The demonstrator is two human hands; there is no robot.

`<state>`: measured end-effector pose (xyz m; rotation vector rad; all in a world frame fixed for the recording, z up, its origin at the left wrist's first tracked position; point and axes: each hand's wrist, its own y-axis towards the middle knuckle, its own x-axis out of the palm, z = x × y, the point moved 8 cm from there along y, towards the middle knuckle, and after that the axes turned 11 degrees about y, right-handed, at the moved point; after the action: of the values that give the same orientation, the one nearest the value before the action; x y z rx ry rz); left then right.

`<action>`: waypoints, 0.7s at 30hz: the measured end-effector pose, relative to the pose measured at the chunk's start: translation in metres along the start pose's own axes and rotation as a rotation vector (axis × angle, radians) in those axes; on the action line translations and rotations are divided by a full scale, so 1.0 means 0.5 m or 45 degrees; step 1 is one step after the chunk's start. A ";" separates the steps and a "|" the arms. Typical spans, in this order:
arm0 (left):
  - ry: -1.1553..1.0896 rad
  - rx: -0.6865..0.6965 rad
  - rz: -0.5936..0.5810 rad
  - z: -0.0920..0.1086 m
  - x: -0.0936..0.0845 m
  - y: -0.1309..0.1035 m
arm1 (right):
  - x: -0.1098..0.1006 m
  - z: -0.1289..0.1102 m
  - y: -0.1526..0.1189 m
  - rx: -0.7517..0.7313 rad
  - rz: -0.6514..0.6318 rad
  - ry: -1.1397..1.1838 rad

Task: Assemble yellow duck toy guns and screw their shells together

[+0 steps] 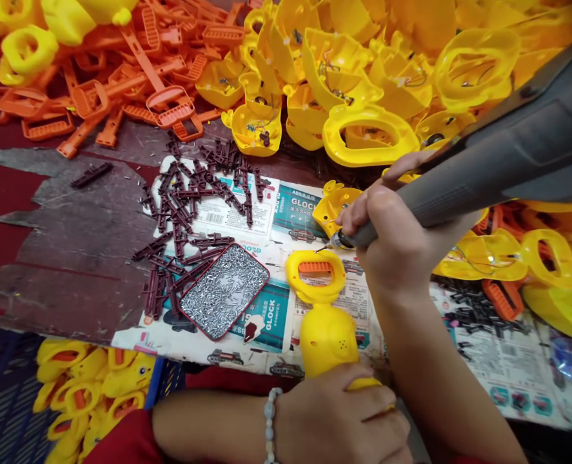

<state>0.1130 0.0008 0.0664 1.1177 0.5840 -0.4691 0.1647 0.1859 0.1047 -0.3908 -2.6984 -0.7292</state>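
Observation:
My left hand (338,412), a beaded bracelet at its wrist, is wrapped round the body of a yellow plastic toy (327,335). The toy's ring-shaped handle points away from me, and a ribbed orange piece (315,267) shows inside the ring. My right hand (402,238) grips a dark grey electric screwdriver (469,174), which slants down from the upper right. Its thin bit is at the far edge of the ring; whether it touches a screw I cannot tell. Left of the toy lies a red-rimmed tray (225,290) full of small silver screws.
Dark maroon plastic strips (184,193) lie scattered on printed cardboard (286,212). Orange handle parts (164,96) are heaped at the back left, yellow half-shells with wires (334,71) at the back and right. A blue crate (157,380) at lower left holds yellow toys (92,386).

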 end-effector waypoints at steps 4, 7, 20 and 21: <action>-0.027 -0.012 0.036 0.000 0.003 0.001 | -0.008 0.014 -0.006 0.022 0.016 -0.016; -0.053 -0.011 -0.005 0.003 0.011 0.001 | -0.016 0.017 -0.010 -0.001 0.030 0.006; -0.202 0.088 -0.251 -0.009 -0.020 0.003 | -0.039 -0.022 -0.038 -0.129 0.164 0.060; -0.203 0.076 -0.217 -0.013 -0.031 0.004 | -0.050 -0.035 -0.040 -0.114 0.175 0.045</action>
<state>0.1009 0.0086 0.0758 1.0802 0.5304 -0.7204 0.1848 0.1559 0.1010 -0.5732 -2.5824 -0.8103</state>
